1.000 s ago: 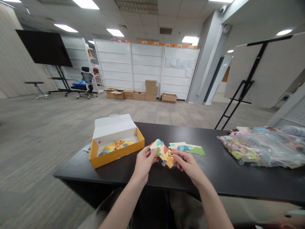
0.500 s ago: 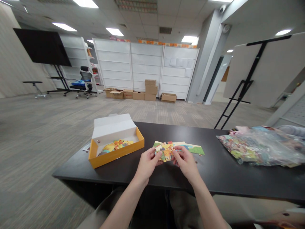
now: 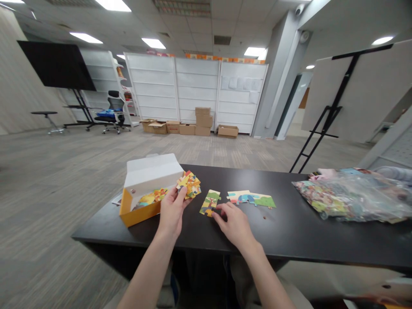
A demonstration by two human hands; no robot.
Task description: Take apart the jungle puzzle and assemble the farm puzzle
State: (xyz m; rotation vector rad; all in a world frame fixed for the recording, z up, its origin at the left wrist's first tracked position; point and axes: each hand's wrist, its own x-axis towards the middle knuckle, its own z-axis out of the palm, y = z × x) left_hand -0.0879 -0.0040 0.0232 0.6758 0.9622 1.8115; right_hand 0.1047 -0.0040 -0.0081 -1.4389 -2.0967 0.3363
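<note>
My left hand (image 3: pixel 174 208) is closed round a small stack of puzzle pieces (image 3: pixel 189 185), raised beside the right end of the yellow box. My right hand (image 3: pixel 233 221) has its fingertips at the lower right edge of a puzzle section (image 3: pixel 210 202) with a tree on it, which lies on the table. Whether thumb and finger pinch that edge or only touch it is hard to make out. To the right of it lies a joined puzzle strip (image 3: pixel 251 198) with a blue elephant and green ground.
The yellow box (image 3: pixel 141 216) stands on the left with its white lid up and more puzzle pieces (image 3: pixel 151 198) inside. Clear plastic bags of printed pieces (image 3: pixel 350 197) cover the right of the black table (image 3: pixel 289 234). A small brown spot (image 3: pixel 264 217) shows near the strip.
My left hand has moved left and up with the stack of pieces. The tree section now lies apart on the table, with my right hand lowered and shifted left beside it.
</note>
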